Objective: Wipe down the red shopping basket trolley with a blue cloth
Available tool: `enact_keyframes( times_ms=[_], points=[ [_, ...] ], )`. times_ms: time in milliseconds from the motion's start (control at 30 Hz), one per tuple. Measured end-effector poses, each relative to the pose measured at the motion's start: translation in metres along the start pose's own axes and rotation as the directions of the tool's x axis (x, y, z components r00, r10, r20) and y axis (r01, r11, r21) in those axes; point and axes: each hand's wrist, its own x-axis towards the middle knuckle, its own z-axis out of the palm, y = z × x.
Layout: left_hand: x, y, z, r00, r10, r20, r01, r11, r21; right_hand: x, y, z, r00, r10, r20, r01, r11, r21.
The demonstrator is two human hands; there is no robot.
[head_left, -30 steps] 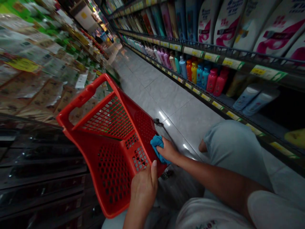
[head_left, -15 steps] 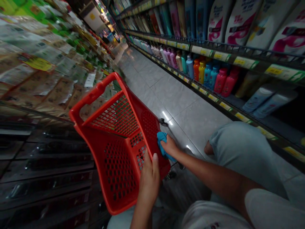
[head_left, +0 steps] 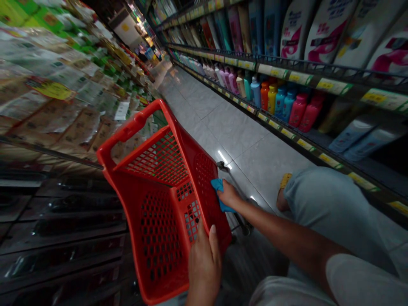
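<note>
A red plastic shopping cart [head_left: 162,187] with perforated walls stands tilted in the view, left of my knees. My left hand [head_left: 205,259] grips the cart's near rim, fingers inside the basket and thumb on the outer side. Against the outer face of the right side wall, my right hand [head_left: 228,194] presses a crumpled blue cloth [head_left: 225,207]. The fingers are closed round the cloth and partly hidden by it. The cart's basket holds nothing that I can see.
Shelves of shampoo and body wash bottles [head_left: 277,100] line the right side. Packaged goods [head_left: 63,85] are stacked on the left, above dark boxed items [head_left: 73,229]. Grey floor tiles [head_left: 219,123] run between them. My bent knee [head_left: 321,191] is at the right.
My left hand sits a little lower in view on the cart rim. My right hand and the cloth have shifted slightly along the side wall. The whole view has moved a little.
</note>
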Motion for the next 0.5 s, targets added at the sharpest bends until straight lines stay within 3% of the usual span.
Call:
enact_keyframes(
  times_ms=[67,167,233,300,367,433,500],
  points=[
    [-0.004,-0.004,0.000,0.999,0.013,-0.030,-0.012,1.000,0.028,0.010,-0.017,0.004,0.996,-0.094,0.005,0.094,0.995,0.023],
    [-0.012,-0.016,0.000,0.998,0.045,-0.050,-0.040,0.994,0.097,0.035,-0.044,0.009,0.953,-0.302,-0.021,0.303,0.948,0.095],
    [-0.017,-0.026,0.000,0.996,0.079,-0.031,-0.074,0.988,0.136,0.048,-0.044,0.009,0.974,-0.221,-0.049,0.224,0.972,0.075],
    [-0.024,-0.037,-0.001,0.993,0.115,-0.010,-0.113,0.982,0.152,0.051,-0.030,0.009,0.997,-0.032,-0.072,0.033,0.999,0.018],
    [-0.030,-0.047,-0.001,0.988,0.157,0.005,-0.155,0.973,0.171,0.048,-0.013,0.010,0.993,0.081,-0.087,-0.083,0.996,-0.022],
    [-0.036,-0.053,0.000,0.985,0.175,-0.001,-0.171,0.966,0.196,0.047,-0.007,0.012,0.991,0.105,-0.083,-0.108,0.993,-0.040],
    [-0.041,-0.055,0.002,0.987,0.161,-0.023,-0.153,0.966,0.211,0.054,-0.017,0.015,0.996,0.048,-0.075,-0.051,0.998,-0.045]
  ],
)
